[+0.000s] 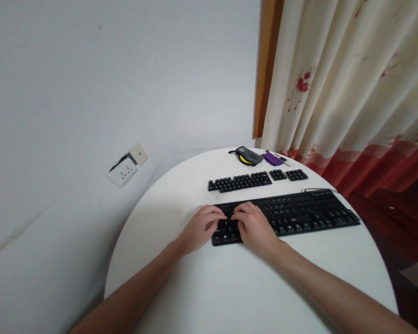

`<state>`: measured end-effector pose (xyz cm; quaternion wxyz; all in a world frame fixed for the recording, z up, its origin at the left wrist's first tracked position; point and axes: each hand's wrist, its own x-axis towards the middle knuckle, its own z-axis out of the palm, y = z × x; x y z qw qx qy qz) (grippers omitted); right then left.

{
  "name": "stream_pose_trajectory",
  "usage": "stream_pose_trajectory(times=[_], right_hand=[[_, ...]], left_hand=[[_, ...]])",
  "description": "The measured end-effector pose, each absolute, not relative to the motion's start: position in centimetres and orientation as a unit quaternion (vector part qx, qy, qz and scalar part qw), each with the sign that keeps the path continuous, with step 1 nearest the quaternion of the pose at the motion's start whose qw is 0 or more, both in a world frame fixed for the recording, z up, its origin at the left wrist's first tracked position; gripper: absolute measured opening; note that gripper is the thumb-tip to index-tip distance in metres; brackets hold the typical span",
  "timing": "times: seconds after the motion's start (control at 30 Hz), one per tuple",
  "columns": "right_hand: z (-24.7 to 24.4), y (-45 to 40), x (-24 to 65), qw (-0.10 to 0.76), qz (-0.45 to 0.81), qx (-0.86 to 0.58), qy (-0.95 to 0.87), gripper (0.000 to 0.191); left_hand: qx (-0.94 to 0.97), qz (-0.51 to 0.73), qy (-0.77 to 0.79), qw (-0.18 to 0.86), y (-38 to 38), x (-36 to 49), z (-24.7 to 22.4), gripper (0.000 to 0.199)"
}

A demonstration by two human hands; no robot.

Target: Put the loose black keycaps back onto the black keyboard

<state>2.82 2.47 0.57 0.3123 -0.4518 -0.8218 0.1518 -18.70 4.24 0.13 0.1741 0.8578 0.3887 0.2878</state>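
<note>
A black keyboard (303, 214) lies across the white round table, with keys in place along its lower rows and bare sockets in the upper rows. Over its left end is my left hand (201, 227), fingers bent, fingertips close together at the keys. My right hand (256, 228) rests just to the right, its index fingertip near the left one. Whatever either hand pinches is too small to make out. Behind the keyboard, loose black keycaps stand in rows: a long group (240, 182), a small group (277, 175) and another group (297, 175).
At the table's (167, 185) back edge lie a dark pouch with a yellow part (249, 156), a purple cloth (272, 159) and small thin items. A wall with a socket (123, 172) borders the left. A patterned curtain (320, 83) hangs at the right.
</note>
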Motion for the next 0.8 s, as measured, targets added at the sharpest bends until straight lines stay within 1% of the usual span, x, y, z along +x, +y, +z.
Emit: stream_pose_trajectory(times=[0.17,0.37,0.47,0.67,0.8], right_hand=[[1.2,2.5,3.2,0.332,0.145,-0.466,-0.807,0.032],[1.7,2.8,3.8,0.349,0.133,-0.460,-0.805,0.029],[1.8,3.0,4.0,0.360,0.126,-0.462,-0.801,0.030],[1.8,3.3,4.3,0.367,0.122,-0.467,-0.795,0.029],[2.0,3.5,4.5,0.368,0.124,-0.467,-0.794,0.029]], left_hand=[[0.834,0.318,0.419,0.167,5.1,-18.6,0.2,0.031],[0.815,0.342,0.453,0.119,8.3,-18.0,0.8,0.026],[0.814,0.301,0.485,0.108,10.3,-17.4,0.9,0.022],[0.815,0.202,0.543,-0.025,12.6,-15.8,0.3,0.023],[0.825,0.180,0.533,-0.062,12.9,-15.5,-0.1,0.022]])
